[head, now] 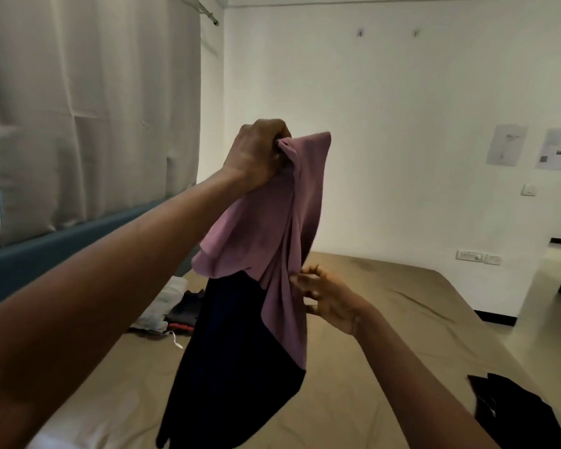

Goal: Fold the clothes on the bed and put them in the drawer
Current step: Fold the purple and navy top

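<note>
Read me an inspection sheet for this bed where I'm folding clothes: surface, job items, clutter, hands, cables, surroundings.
Surface: bed, tan sheet, lightly wrinkled.
Job's things: mauve and dark garment held up above the bed; clothes pile at the bed's far left; black garment at the near right.
Clutter: nothing seen.
Hands: left hand grips the held garment's top; right hand at its side edge, grip unclear.
Cables: thin white cord beside the pile, possibly a drawstring.
Surroundings: curtain on the left, white wall with papers; no drawer in view.

White walls (402,124), pale curtain (94,108), perhaps tiled floor (531,306).
</note>
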A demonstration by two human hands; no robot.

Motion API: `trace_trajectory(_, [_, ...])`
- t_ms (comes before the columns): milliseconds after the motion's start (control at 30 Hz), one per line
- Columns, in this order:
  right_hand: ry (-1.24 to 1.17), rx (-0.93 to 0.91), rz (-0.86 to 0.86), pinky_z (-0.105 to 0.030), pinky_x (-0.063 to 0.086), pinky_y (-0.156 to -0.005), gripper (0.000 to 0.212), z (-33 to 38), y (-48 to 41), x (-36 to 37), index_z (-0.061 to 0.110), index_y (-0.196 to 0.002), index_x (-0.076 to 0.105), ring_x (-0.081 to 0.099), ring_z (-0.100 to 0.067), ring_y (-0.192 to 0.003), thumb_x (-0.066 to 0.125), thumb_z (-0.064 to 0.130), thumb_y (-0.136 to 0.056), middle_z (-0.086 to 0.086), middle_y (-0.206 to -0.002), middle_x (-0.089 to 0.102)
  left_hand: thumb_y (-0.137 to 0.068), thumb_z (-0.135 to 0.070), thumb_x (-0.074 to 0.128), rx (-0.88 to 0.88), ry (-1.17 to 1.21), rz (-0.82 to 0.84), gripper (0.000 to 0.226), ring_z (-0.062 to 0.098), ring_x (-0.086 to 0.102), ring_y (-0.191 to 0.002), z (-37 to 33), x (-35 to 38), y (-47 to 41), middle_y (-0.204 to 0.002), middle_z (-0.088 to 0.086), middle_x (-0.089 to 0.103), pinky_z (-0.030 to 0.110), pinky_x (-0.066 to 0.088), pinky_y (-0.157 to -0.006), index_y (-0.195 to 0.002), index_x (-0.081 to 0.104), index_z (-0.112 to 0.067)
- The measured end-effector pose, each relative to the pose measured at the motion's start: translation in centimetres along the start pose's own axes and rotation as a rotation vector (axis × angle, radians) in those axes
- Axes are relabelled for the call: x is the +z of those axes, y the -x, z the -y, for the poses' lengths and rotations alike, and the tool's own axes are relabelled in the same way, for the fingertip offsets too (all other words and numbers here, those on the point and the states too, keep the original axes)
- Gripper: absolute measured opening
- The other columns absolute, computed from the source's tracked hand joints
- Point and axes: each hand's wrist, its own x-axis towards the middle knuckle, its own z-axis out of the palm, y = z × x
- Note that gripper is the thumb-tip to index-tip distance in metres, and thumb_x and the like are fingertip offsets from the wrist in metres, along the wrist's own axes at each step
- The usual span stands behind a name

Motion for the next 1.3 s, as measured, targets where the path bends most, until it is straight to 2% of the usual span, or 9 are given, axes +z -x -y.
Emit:
trace_trajectory(200, [-0.125,-0.065,0.093,-0.04,0.057,-0.096,0.047,3.9,0.5,1.4,0.009,-0.125,0.067,0.071,-0.027,-0.109,0.08,0.007,-0.08,-0.011,-0.122,0.073,-0.072,0.002,0.058,0.008,0.113,-0.089,0.027,0.012,0.057,-0.066,0.5,-0.3,-1.0,-0.075,-0.004,0.064,0.009,0.035,-0.052,-0.085,0.067,-0.019])
trace_trajectory(333, [-0.265,-0.168,-0.007,-0.034,0.062,-0.082,0.034,5.9,0.8,-2.3,0.005,-0.113,0.077,0.075,-0.023,-0.09,0.078,0.009,-0.079,-0.013,-0.107,0.077,-0.07,-0.008,0.061,-0.008,0.215,-0.069,0.024,0.003,0.056,-0.059,2.7,-2.0,-1.5,-0.069,-0.008,0.066,0.019,0.042,-0.056,-0.075,0.066,-0.032])
trace_trajectory(400, [-0.069,-0.279,-0.237,-0.031,0.062,-0.072,0.038,6.8,0.6,-5.2,0.001,-0.106,0.077,0.073,-0.026,-0.084,0.084,0.009,-0.07,-0.013,-0.095,0.077,-0.067,-0.008,0.06,0.071,0.066,0.025,0.025,0.008,0.06,-0.06,4.3,-3.5,-1.4,-0.068,-0.008,0.065,0.022,0.045,-0.057,-0.078,0.067,-0.03])
trace_trajectory(533, [0.948,-0.631,-0.91,-0.022,0.034,-0.055,0.018,8.4,0.5,-9.4,0.009,-0.071,0.057,0.055,-0.026,-0.071,0.064,-0.007,-0.073,-0.008,-0.078,0.055,-0.078,0.005,0.07,0.426,-0.389,0.197,0.031,0.027,0.057,-0.061,7.5,-3.8,0.4,-0.081,0.002,0.066,0.028,0.037,-0.059,-0.102,0.066,-0.015])
trace_trajectory(600, [0.86,-0.689,-1.056,-0.027,0.028,-0.06,0.016,9.3,0.8,-9.8,0.01,-0.079,0.055,0.048,-0.025,-0.075,0.056,-0.005,-0.082,-0.009,-0.089,0.05,-0.08,0.003,0.072,0.476,-0.4,0.146,0.031,0.033,0.059,-0.061,8.0,-2.5,1.7,-0.089,0.006,0.066,0.03,0.038,-0.057,-0.103,0.062,-0.013])
trace_trajectory(733, [0.198,-0.176,-0.893,-0.045,0.053,-0.09,0.039,9.2,-1.3,-10.1,0.011,-0.113,0.06,0.062,-0.031,-0.1,0.042,0.042,-0.098,-0.012,-0.116,0.066,-0.079,-0.026,0.086,0.069,-0.209,-0.024,0.027,0.027,0.055,-0.065,7.0,0.1,3.0,-0.076,0.001,0.059,0.035,0.046,-0.061,-0.081,0.06,-0.018])
trace_trajectory(900, [0.38,0.053,-0.635,-0.043,0.051,-0.097,0.048,7.9,-0.3,-9.5,0.011,-0.132,0.056,0.062,-0.026,-0.107,0.034,0.042,-0.103,-0.01,-0.124,0.064,-0.076,-0.02,0.09,-0.586,0.289,0.501,0.022,0.012,0.063,-0.061,8.9,2.4,4.7,-0.075,0.007,0.071,0.022,0.05,-0.051,-0.083,0.073,-0.009])
trace_trajectory(1100, [0.599,-0.042,-0.599,-0.033,0.049,-0.079,0.028,8.4,1.4,-11.0,0.019,-0.122,0.061,0.062,-0.017,-0.096,0.041,0.027,-0.105,-0.006,-0.118,0.066,-0.095,-0.007,0.068,-0.735,0.749,0.519,0.01,0.017,0.071,-0.082,12.6,2.9,8.3,-0.095,0.01,0.073,0.032,0.06,-0.073,-0.102,0.074,-0.01])
trace_trajectory(1300, [0.477,0.017,-0.549,-0.042,0.047,-0.092,0.039,8.5,1.1,-9.8,0.016,-0.125,0.058,0.06,-0.024,-0.106,0.049,0.047,-0.103,-0.005,-0.121,0.064,-0.106,-0.011,0.051,-0.868,0.623,0.254,0.015,0.017,0.059,-0.062,10.8,6.5,9.9,-0.082,0.007,0.062,0.026,0.049,-0.051,-0.103,0.065,-0.013])
